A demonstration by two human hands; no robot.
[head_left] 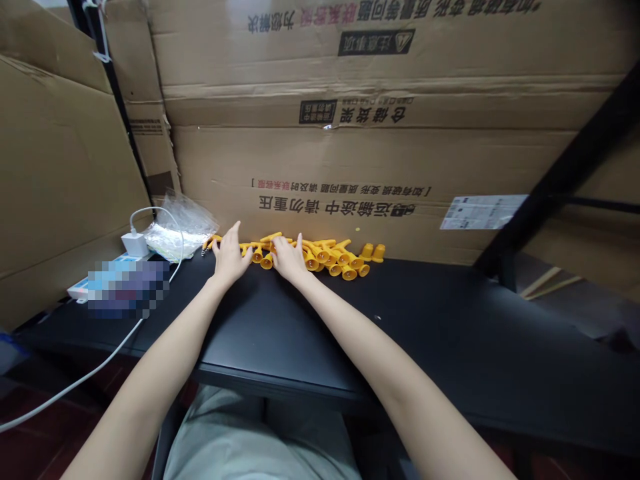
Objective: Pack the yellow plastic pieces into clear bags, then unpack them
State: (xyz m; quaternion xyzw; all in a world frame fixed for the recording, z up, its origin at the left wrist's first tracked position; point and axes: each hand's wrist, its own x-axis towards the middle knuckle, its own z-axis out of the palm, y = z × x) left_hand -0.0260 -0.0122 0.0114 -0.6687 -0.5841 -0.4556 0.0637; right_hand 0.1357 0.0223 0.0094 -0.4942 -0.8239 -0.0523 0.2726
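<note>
A heap of orange-yellow plastic pieces with slim stems and flared, cup-like ends [349,272] lies along the back of the black table, against the cardboard. My left hand [230,259] rests at the heap's left end, fingers stretched out and thumb apart, touching or just beside the pieces there. Over the heap's left-middle part sits my right hand [289,259], its fingers spread and partly bent on the pieces. Some pieces are hidden behind both hands. Two similar yellow cups [373,253] stand at the heap's right end.
Cardboard sheets [300,153] with printed characters wall off the back and left of the black table [280,333]. On the left are a crumpled clear plastic bag [175,230], a white charger plug [134,244] on a power strip, and a white cable. A black frame post [555,173] slants at right.
</note>
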